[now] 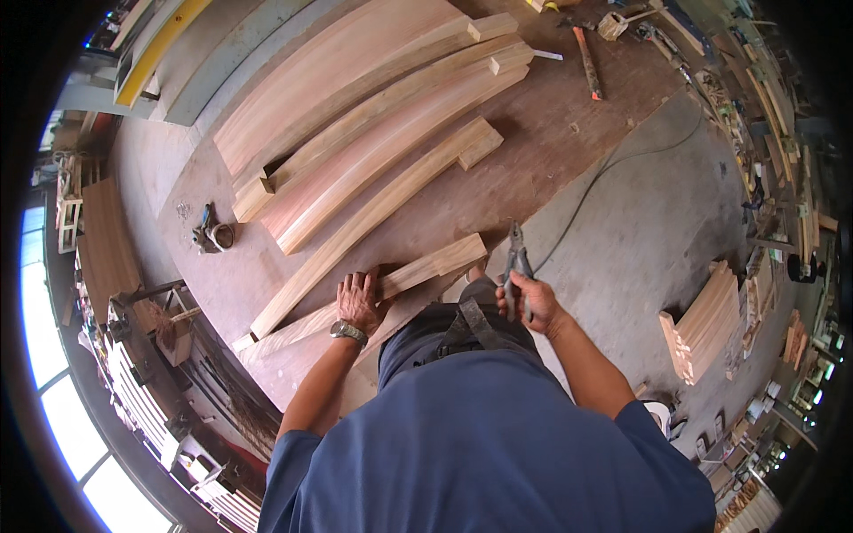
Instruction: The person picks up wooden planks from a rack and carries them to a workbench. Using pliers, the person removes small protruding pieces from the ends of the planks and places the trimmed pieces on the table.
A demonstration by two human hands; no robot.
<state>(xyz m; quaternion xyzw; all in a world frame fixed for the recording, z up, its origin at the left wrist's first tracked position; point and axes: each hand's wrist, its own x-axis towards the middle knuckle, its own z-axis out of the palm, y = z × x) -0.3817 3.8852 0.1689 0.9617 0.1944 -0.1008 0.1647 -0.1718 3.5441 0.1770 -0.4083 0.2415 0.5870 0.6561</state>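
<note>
My left hand [358, 304] rests on a wooden beam [436, 261] along the near edge of the worktable [526, 180], its fingers over the top of the wood. A pair of pliers [517, 266] is in my right hand [533, 303], beside the beam's right end, with the jaws pointing away from me. Beyond the beam lies a longer wooden piece [373, 220] with a stepped end. Farther off are wide wooden panels [346, 73] and more beams [406, 140], with small blocks at their ends.
A hammer [588, 63] and a brush [612, 26] lie on the table's far right. A tape roll [221, 236] sits at the left. A cable [586, 193] trails over the floor, where stacked boards [706, 320] stand at the right. Another brush [170, 322] is at lower left.
</note>
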